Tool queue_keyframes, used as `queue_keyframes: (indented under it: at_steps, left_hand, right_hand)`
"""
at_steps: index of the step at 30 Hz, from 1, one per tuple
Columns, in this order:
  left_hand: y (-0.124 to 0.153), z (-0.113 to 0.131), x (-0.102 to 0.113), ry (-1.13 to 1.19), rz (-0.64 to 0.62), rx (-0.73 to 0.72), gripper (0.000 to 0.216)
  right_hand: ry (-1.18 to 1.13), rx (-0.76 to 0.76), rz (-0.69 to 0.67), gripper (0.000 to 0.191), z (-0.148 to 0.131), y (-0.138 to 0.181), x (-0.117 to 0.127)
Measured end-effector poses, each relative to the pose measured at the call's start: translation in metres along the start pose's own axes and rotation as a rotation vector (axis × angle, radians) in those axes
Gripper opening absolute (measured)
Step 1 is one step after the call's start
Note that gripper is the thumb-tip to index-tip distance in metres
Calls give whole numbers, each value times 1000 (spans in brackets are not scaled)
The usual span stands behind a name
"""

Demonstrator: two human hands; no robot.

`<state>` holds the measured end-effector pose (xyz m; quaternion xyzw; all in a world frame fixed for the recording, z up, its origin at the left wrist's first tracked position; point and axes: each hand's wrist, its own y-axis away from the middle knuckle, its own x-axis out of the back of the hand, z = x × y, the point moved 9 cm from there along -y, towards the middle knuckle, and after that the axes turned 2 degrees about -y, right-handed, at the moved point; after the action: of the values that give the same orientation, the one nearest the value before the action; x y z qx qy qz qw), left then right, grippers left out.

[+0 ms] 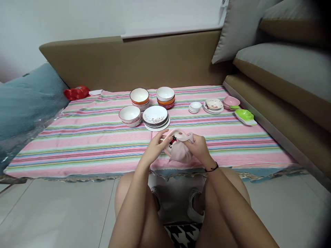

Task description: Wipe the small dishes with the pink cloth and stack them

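My left hand [156, 146] is closed on the left edge of a pink-rimmed dish [177, 133] with a small dark and red picture on its white inside. A pale pink cloth [181, 153] hangs over the near side of the dish, hiding part of it. My right hand [198, 146], with a black band at its wrist, is closed on the cloth at the dish's right side. Both hands are above the striped cloth's front part. Just beyond them stands a stack of plates [155, 114], the top one flower-patterned.
Stacked bowls [139, 95] [165, 93] [129, 114] stand behind and left. To the right are small white dishes [195, 106], small plates [213, 105], pink bowls [231, 102] and a green leaf-shaped dish [244, 116]. A red bundle [77, 93] lies far left; cushions [287, 72] rise at right.
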<state>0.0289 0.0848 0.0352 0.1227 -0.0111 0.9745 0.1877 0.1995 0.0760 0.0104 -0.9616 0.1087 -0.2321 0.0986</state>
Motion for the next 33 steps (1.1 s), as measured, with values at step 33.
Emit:
queue_keyframes:
  at_steps: [33]
  left_hand:
    - [2, 3, -11, 137, -71, -28, 57]
  right_hand:
    - [-352, -236, 52, 38, 38, 2, -14]
